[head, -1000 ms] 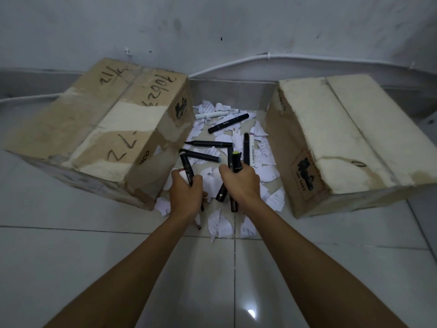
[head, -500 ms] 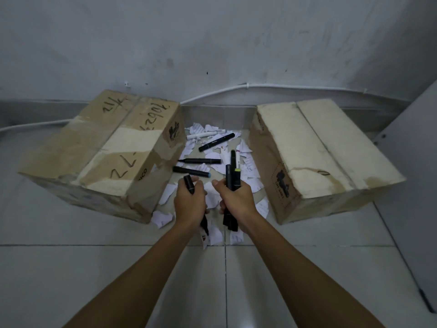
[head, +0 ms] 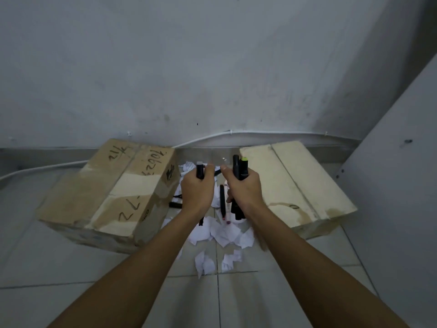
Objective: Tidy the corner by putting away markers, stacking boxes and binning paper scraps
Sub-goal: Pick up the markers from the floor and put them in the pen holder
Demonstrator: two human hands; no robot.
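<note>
The person stood over the corner with both bare arms stretched forward. The left hand (head: 197,191) was closed in a fist around one black marker (head: 200,172), which stood upright, with its grey top above the fingers and its lower end showing under the wrist. The right hand (head: 243,189) was also closed, and it held a bundle of markers (head: 239,169) together; one of them had a yellow-green tip, and the dark lower ends came out below the palm. How many markers were in this bundle I could not tell.

On the tiled floor (head: 94,301), two cardboard boxes lay on each side of the hands. The left box (head: 106,190) had handwriting on its top, and the right box (head: 298,183) was paler, with a stain near its front edge. Both boxes were shut, so what was inside them could not be seen.

Between the boxes lay white paper scraps (head: 223,233), spread from the wall (head: 212,67) toward the person. Some loose markers (head: 222,201) rested among the scraps, partly hidden behind the hands. A thin white cable (head: 283,133) ran along the bottom of the wall.
</note>
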